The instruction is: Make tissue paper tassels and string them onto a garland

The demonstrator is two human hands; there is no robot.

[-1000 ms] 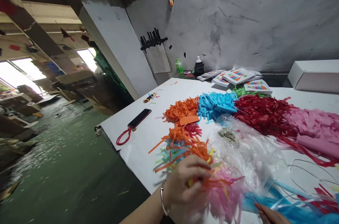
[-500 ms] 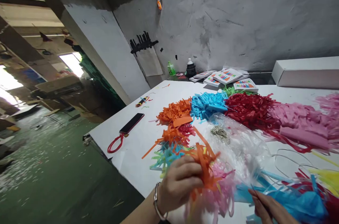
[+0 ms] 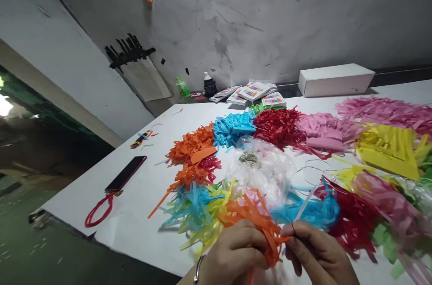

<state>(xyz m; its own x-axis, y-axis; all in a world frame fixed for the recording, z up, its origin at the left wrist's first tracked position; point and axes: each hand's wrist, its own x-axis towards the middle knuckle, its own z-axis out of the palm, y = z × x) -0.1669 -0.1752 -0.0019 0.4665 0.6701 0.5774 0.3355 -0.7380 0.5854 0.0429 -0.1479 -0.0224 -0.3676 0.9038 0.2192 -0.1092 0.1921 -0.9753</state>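
My left hand (image 3: 241, 249), with a metal bracelet at the wrist, is closed around an orange paper tassel (image 3: 248, 213) near the table's front edge. Just beside it, my right hand (image 3: 313, 251) is closed in a pinch, its fingertips touching the tassel's right end. A thin dark needle-like piece (image 3: 293, 227) shows between those fingertips; its exact kind is too small to tell. Left of my hands lies a pile of blue, yellow and green tassels (image 3: 202, 211). Behind them is a clear plastic bag (image 3: 270, 170). A blue tassel (image 3: 313, 208) rests behind my right hand.
Orange (image 3: 192, 143), blue (image 3: 236, 125), red (image 3: 276, 125) and pink fringe bundles (image 3: 322, 130) curve across the white table (image 3: 135, 213). A phone (image 3: 126, 173) with a red strap lies left. Printed packets (image 3: 254, 91) and a white box (image 3: 334, 80) stand by the wall.
My hands have come together at the orange tassel; the right hand was apart to the right with the needle-like piece. The view has turned right, bringing a yellow fringe bundle into sight.
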